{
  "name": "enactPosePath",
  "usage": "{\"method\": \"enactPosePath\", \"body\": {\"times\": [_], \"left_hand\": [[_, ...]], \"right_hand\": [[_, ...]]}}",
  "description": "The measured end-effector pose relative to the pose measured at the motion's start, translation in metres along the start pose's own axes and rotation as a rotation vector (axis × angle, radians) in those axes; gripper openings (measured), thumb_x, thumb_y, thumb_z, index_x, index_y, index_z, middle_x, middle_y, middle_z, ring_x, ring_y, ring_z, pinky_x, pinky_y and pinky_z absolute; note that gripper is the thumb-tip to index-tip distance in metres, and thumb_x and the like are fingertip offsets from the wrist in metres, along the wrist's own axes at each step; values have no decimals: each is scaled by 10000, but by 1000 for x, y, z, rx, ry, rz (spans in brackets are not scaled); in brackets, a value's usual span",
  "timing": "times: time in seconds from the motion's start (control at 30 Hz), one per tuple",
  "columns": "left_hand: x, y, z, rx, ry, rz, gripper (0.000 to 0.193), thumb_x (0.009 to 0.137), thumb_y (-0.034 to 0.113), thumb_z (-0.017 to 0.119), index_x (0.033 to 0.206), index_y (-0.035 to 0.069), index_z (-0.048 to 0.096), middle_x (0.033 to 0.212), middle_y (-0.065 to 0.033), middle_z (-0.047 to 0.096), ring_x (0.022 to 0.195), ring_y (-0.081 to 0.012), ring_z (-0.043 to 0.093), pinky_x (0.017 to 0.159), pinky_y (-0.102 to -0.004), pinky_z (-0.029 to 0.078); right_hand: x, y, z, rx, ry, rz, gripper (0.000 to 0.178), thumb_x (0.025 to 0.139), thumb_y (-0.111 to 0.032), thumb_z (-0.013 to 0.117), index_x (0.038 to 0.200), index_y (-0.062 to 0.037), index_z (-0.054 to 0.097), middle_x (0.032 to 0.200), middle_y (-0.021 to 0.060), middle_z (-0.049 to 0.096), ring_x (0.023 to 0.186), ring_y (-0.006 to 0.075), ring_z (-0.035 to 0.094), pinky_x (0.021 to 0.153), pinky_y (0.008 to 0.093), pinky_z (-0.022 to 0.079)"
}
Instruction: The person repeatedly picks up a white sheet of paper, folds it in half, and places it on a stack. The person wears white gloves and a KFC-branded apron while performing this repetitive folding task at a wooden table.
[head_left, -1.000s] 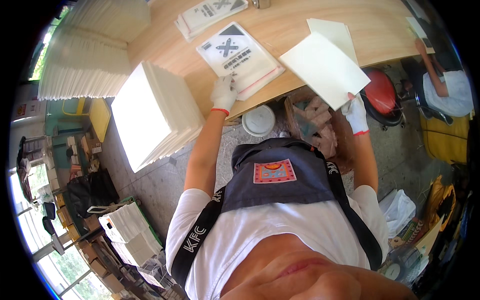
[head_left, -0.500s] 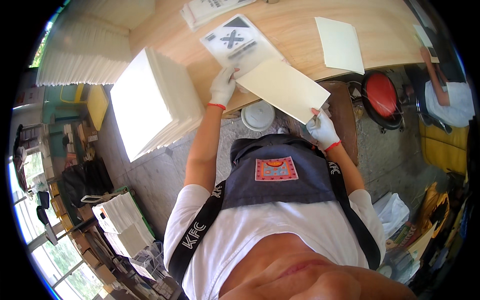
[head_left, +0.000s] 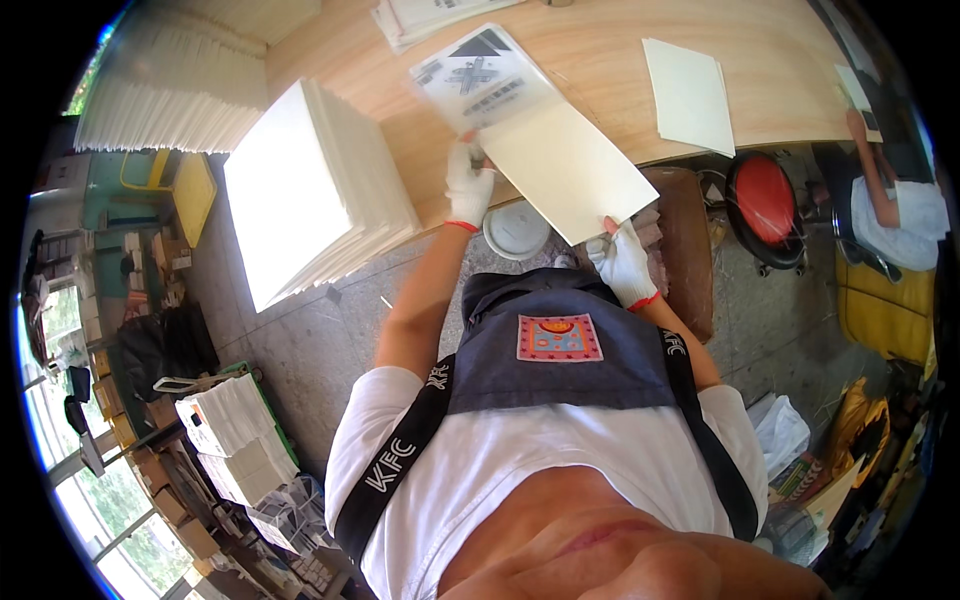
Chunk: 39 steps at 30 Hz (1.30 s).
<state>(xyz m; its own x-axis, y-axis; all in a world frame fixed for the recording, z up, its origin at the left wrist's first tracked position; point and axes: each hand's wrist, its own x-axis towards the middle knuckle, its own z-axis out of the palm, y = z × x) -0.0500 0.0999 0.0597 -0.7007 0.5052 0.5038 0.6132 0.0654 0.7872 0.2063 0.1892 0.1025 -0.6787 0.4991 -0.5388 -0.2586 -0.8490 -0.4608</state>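
A clear plastic bag (head_left: 492, 84) with a dark printed design lies on the table ahead of me. A cream paper stack (head_left: 566, 172) sits with its far end at or inside the bag's mouth; exactly how deep I cannot tell. My left hand (head_left: 467, 184), in a white glove with a red cuff, is closed at the bag's near left edge, thumb on top. My right hand (head_left: 624, 263), gloved the same way, pinches the near end of the stack, which juts past the table edge.
Left on the table stands a tall stack of white paper (head_left: 300, 190); more paper (head_left: 165, 105) is piled behind it. Further bags (head_left: 430, 22) lie at the back, cream sheets (head_left: 690, 97) at the right. Below are a white bucket (head_left: 517, 231) and a red stool (head_left: 763, 200). Another person (head_left: 895, 205) sits far right.
The paper stack has swung to line up more with the bag, its near end shifting left and toward me. My right hand moved with it; my left hand shifted slightly right.
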Motion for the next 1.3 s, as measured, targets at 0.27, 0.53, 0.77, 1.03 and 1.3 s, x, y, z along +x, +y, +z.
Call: {"method": "enactPosePath", "body": {"times": [0.27,0.53,0.77,1.03,1.3], "left_hand": [[-41,-13,74,-1358,172,-906,490,877,343,413,1275,60,366,1160,-143,529,987,-276,562,822,-345,471],[-111,17,69,-1351,116,-1222,309,900,249,381,1087,40,510,972,-116,606,787,-268,622,672,-333,536],[-119,13,59,-864,-27,-1265,140,833,75,458,882,16,575,756,-65,597,587,-169,576,495,-281,477],[-97,24,-8,-656,-63,-1187,204,872,148,498,1003,0,548,849,-99,606,742,-182,623,591,-274,532],[-95,14,-24,-649,-187,-1123,192,855,119,496,973,-24,549,881,-108,611,748,-195,624,621,-289,539]], "right_hand": [[-19,-5,3,-129,-76,-19,170,919,-141,435,1075,-76,441,823,84,563,516,157,542,426,254,412],[3,15,-1,-217,94,84,194,888,-66,478,1082,-55,483,959,64,571,761,173,606,642,287,561],[111,49,21,277,0,198,203,913,-62,353,1096,19,389,1051,125,460,903,298,549,874,421,501],[64,25,43,-1427,-340,-93,203,881,-129,405,983,-83,574,717,77,615,662,204,621,574,306,476],[94,61,61,-2247,-669,-595,211,841,-282,481,940,-97,459,808,148,618,726,340,595,587,449,455]]}}
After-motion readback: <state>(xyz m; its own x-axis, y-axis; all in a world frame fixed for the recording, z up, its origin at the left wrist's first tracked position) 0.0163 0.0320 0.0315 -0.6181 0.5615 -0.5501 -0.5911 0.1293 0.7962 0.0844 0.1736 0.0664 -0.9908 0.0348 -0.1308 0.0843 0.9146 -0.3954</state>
